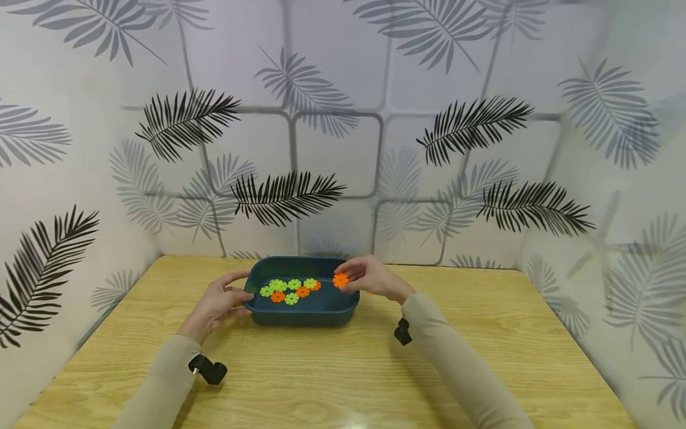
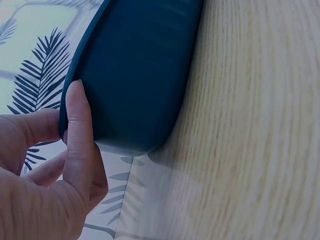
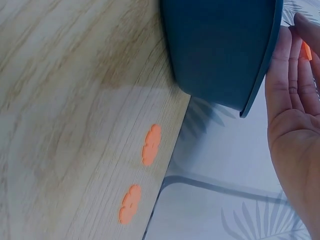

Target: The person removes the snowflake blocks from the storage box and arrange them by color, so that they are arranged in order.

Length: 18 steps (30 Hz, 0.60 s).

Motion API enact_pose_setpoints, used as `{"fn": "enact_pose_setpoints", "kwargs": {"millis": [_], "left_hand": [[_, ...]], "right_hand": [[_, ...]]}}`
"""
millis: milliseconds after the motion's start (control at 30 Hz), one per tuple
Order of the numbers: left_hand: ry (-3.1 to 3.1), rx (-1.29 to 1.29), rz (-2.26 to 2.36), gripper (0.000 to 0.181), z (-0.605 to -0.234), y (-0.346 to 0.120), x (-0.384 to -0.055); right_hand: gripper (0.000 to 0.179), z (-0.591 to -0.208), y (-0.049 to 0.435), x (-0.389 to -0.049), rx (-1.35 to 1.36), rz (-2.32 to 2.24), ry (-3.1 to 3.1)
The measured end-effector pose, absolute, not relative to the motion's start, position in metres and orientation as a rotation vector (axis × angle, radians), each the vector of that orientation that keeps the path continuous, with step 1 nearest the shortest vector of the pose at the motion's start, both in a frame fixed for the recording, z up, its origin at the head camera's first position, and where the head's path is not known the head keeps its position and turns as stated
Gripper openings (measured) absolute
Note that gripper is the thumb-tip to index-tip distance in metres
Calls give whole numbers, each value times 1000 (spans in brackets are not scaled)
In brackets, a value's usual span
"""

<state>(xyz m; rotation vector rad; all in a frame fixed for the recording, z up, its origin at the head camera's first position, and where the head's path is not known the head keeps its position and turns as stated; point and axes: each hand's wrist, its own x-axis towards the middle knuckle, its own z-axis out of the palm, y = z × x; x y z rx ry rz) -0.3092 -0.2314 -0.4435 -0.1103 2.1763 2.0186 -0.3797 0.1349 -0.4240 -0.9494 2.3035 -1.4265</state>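
A dark teal plastic basin (image 1: 302, 320) stands on the table, holding several yellow-green notched discs (image 1: 292, 298) and orange ones (image 1: 277, 297). On its left end my left hand (image 1: 217, 304) grips the rim, the thumb on the near side and fingers about the edge. The left wrist view shows this hand (image 2: 70, 175) against the basin's outer wall (image 2: 135, 75). My right hand (image 1: 375, 279) pinches an orange notched disc (image 1: 340, 280) over the basin's right end. In the right wrist view, only a sliver of that disc (image 3: 306, 51) shows between the fingers.
Two more orange discs (image 3: 151, 145) lie on the table to the right of the basin. The wood-grain table (image 1: 321, 375) meets a leaf-patterned wall (image 1: 332, 226) just behind the basin. A small black camera (image 1: 209, 368) is strapped to the left wrist.
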Motion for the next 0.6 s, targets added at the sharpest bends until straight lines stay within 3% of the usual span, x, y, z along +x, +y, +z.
{"fn": "enact_pose_setpoints", "kwargs": {"millis": [600], "left_hand": [[2162,-116,2020,68,-442,-231,-309]], "right_hand": [[46,-425,154,-381,-824,-1464,2283]]}}
